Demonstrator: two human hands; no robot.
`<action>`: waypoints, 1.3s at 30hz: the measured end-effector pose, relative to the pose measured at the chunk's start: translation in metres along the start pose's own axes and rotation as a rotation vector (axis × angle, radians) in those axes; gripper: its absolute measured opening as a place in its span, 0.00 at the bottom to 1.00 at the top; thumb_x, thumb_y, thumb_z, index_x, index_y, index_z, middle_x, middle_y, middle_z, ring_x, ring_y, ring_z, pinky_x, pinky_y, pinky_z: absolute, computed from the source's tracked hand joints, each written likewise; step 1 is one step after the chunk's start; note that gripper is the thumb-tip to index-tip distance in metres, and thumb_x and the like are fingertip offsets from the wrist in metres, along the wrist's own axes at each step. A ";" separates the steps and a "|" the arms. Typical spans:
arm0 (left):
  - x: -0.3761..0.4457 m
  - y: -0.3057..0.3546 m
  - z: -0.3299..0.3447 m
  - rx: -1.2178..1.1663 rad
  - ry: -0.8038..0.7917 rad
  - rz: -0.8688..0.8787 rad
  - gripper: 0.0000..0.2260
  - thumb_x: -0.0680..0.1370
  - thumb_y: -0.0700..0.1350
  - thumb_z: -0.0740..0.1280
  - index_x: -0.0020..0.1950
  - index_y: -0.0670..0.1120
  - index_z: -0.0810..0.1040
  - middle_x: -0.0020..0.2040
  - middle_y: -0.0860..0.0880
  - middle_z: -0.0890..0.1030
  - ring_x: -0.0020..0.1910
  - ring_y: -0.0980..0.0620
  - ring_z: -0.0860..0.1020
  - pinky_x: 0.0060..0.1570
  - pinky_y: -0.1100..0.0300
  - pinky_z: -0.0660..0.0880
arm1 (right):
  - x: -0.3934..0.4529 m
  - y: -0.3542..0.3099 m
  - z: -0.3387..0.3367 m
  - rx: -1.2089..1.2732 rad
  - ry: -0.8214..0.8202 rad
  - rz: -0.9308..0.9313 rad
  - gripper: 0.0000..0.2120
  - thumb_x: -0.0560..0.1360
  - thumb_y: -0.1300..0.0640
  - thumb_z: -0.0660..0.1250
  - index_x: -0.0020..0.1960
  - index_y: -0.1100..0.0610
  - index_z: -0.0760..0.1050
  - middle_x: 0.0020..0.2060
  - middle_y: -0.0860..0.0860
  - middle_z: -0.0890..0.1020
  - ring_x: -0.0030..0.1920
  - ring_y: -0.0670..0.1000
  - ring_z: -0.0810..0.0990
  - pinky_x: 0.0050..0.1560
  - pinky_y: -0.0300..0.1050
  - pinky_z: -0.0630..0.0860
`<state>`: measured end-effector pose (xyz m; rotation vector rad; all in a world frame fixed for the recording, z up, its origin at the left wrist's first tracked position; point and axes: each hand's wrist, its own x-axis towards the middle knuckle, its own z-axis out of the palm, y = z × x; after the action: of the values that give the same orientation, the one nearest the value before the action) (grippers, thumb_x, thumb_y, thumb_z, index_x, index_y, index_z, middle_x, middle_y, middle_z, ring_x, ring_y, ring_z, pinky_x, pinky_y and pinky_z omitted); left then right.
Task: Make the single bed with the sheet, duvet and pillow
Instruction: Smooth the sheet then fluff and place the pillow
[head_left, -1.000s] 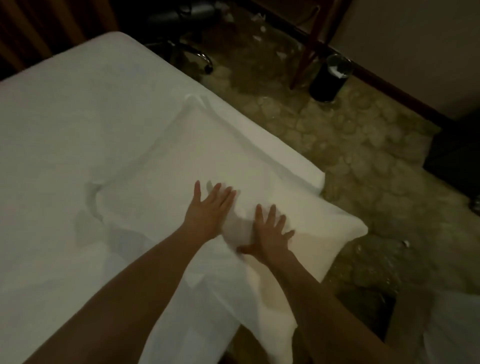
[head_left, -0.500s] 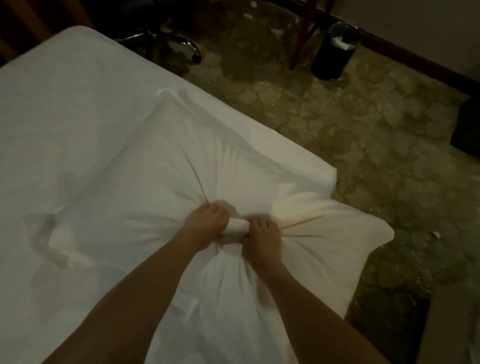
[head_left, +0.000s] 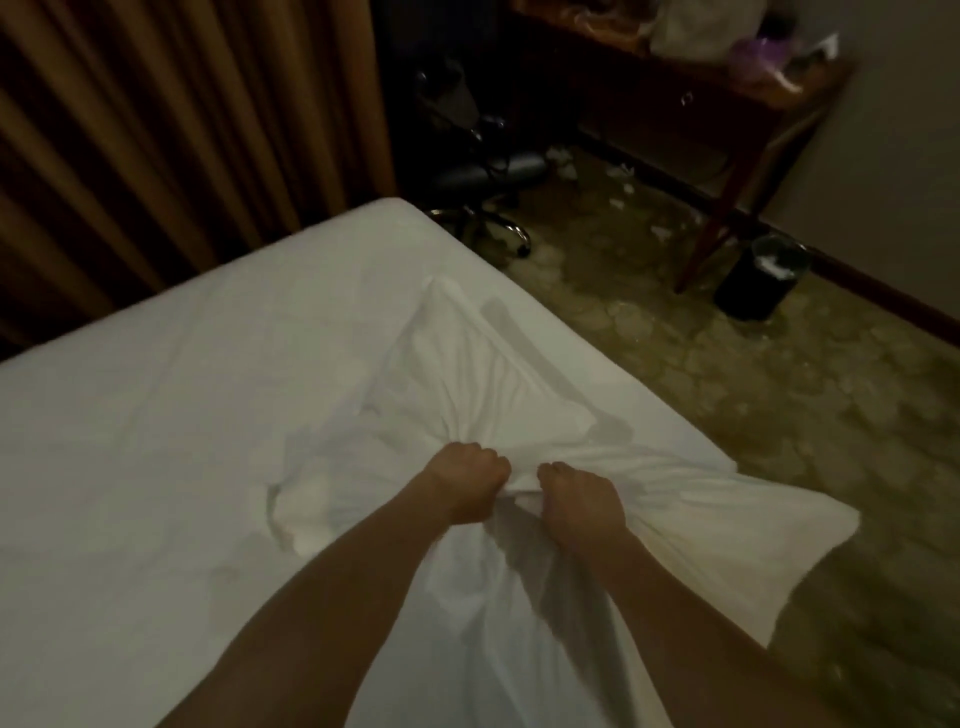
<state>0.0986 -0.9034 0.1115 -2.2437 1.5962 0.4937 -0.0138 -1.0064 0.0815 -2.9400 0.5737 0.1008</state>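
White cotton: the pillow (head_left: 498, 374) lies on the sheeted bed (head_left: 171, 415), at its floor-side edge, one corner overhanging the carpet (head_left: 727, 415).
Landmark: everything below is placed against the pillow.
Left hand (head_left: 470, 486): curled into a fist at the pillow's near middle, bunching the case fabric.
Right hand (head_left: 582, 506): also fisted, just beside the left, gripping the same gathered fold.
Grip state: both hands are clenched on cloth, knuckles nearly touching, with creases radiating from them across the pillow.
Pillow relative to grip: most of its bulk sits beyond and to either side of the fists; loose case fabric trails back toward the person between the forearms.
Sheet: spread flat over the bed on the far side of the pillow.
Duvet: not identifiable in view.
Risk, slipping: with a corner past the bed edge, a hard tug could likely drag the pillow onto the carpet.
Risk, bunching: a central grab may leave the filling lumped and the case creased.
Bin (head_left: 761, 283): on the carpet well beyond the pillow, under the surface (head_left: 727, 93) legs.
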 end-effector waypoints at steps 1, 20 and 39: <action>-0.019 -0.006 -0.006 -0.025 0.027 -0.038 0.15 0.78 0.43 0.61 0.63 0.41 0.70 0.61 0.42 0.75 0.58 0.43 0.75 0.52 0.53 0.71 | 0.000 -0.013 -0.014 -0.013 -0.004 -0.023 0.05 0.61 0.57 0.71 0.34 0.56 0.78 0.27 0.50 0.77 0.23 0.51 0.78 0.22 0.36 0.69; -0.591 -0.117 0.109 -0.341 0.185 -0.924 0.14 0.80 0.47 0.58 0.62 0.43 0.74 0.60 0.42 0.77 0.57 0.43 0.77 0.53 0.54 0.72 | -0.148 -0.539 -0.113 -0.311 0.138 -0.985 0.12 0.77 0.62 0.55 0.58 0.57 0.72 0.55 0.54 0.77 0.53 0.56 0.79 0.48 0.46 0.72; -1.018 -0.239 0.199 -0.365 0.330 -1.769 0.16 0.76 0.49 0.67 0.60 0.42 0.75 0.58 0.42 0.78 0.57 0.42 0.77 0.50 0.54 0.73 | -0.282 -1.051 -0.179 -0.175 0.452 -1.719 0.11 0.77 0.59 0.57 0.56 0.57 0.73 0.54 0.53 0.78 0.54 0.59 0.79 0.44 0.49 0.72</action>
<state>-0.0045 0.1072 0.4299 -2.9619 -0.8201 -0.1526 0.1297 0.0338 0.4198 -2.4810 -1.9443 -0.6831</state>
